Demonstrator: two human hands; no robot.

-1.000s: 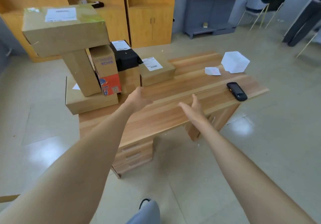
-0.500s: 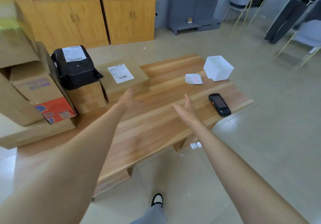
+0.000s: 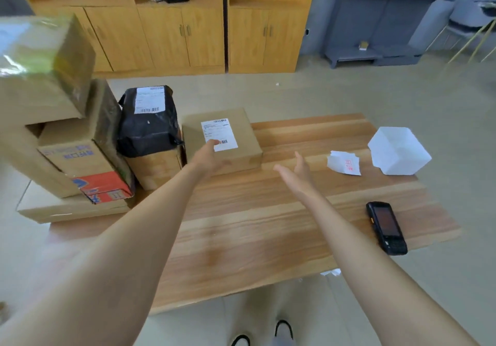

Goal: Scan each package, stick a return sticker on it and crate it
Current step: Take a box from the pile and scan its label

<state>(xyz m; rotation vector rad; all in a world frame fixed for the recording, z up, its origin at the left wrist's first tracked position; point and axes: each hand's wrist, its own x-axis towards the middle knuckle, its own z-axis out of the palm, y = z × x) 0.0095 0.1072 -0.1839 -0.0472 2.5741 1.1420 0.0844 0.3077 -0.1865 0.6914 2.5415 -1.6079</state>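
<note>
The step in hand was judged to be the fetching of a package for scanning. A flat cardboard package (image 3: 243, 133), barcode label upward, was seen lying on the worktop (image 3: 255, 227). The left hand (image 3: 210, 155) was held over that package's near left part, fingertips at the label's lower edge; whether contact was made could not be told. Its grip was open and nothing was held. The right hand (image 3: 296, 175) was held just off the package's near right corner, apart from it, palm turned toward it, its grip likewise open and empty. A black-wrapped parcel (image 3: 147, 131) sat just left of the package. To the package's right lay a sticker slip (image 3: 345, 165). Well to its right and nearer the person lay the handheld scanner (image 3: 386, 227), untouched. No crate was seen. For the next move, the package would probably have to be clasped from both sides and drawn clear of its neighbours, label kept upward, before the scanner was taken up.
</note>
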